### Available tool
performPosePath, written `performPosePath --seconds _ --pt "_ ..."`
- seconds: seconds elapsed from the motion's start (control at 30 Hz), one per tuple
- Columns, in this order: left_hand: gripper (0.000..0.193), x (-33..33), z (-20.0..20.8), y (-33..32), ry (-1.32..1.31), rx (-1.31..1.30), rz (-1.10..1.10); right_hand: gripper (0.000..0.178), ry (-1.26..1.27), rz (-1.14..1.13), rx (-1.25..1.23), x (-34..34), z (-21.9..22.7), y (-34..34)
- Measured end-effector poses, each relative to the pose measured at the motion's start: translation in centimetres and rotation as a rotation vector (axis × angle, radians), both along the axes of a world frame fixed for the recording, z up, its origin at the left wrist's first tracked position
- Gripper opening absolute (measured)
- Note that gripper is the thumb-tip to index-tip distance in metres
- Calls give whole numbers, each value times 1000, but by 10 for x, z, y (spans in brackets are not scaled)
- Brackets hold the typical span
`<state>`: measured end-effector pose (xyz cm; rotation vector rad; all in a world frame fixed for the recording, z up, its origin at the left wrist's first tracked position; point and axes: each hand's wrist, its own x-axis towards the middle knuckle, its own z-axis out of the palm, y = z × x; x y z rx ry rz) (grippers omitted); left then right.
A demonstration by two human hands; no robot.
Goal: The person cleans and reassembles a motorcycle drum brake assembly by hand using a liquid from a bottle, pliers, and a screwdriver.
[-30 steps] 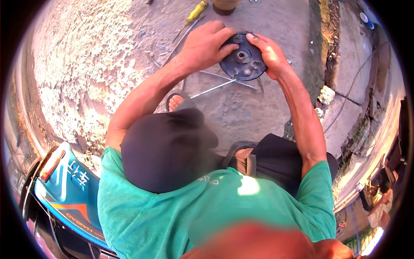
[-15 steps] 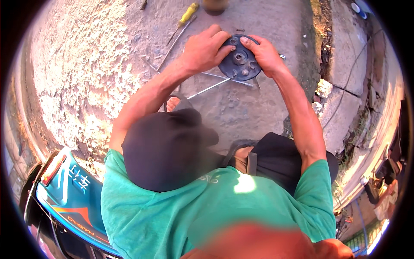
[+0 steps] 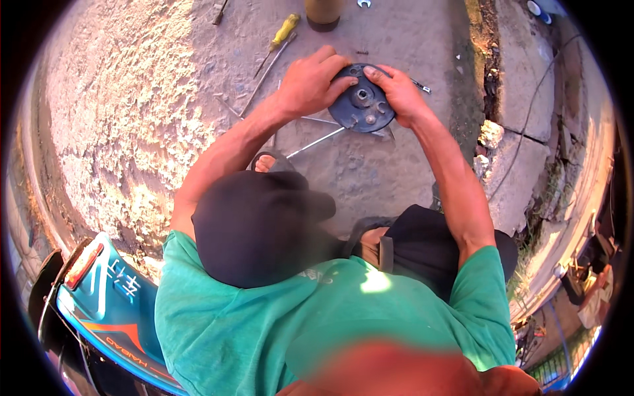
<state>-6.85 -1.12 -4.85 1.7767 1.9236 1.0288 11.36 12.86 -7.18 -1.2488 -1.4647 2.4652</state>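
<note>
Gripping a round dark plate [image 3: 349, 109] at its far rim, both hands appear in the head view above the rough ground [image 3: 370, 188], beyond the person's knees. The left hand [image 3: 312, 80] pinches the far left edge, thumb laid on the upper face and fingers curled beyond the rim; the right hand [image 3: 401, 94] clasps the far right edge likewise, its thumb on top and the other fingers mostly hidden beneath. Both grips are closed to about the plate's thickness. Judging by its look, the plate is stiff metal, fairly weighty for its size and unlikely to bend or crack, though grime may make it slippery. Opposite sides of the rim seem the surest hold; the raised central boss and the smaller knobs on the near right part offer less even purchase. A thin rod [image 3: 316, 144] runs from the plate's near edge toward the near left; whether they are joined, I cannot tell. Farther off lie a yellow-handled screwdriver [image 3: 284, 31], a slender metal bar [image 3: 266, 78] beside it, and a brownish container [image 3: 323, 12].
</note>
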Motion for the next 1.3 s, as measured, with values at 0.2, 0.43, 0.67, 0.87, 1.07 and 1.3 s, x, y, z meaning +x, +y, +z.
performPosePath --seconds 0.2,0.43,0.67,0.87,1.07,1.3 --pt "34 -8 -10 -8 39 -177 -90 37 -114 217 201 -4 4 4" --pt "30 14 -24 2 -231 -231 -31 40 -188 300 499 4 -3 14" --pt "32 31 -17 11 -428 -397 100 41 -198 344 644 7 -4 16" --pt "35 32 -17 13 -589 -410 173 40 -187 246 847 9 -4 2" --pt "31 21 -6 6 -431 -325 204 42 -60 148 807 5 -12 -13" --pt "30 24 0 11 -286 -437 79 39 -65 234 811 11 -22 -13"
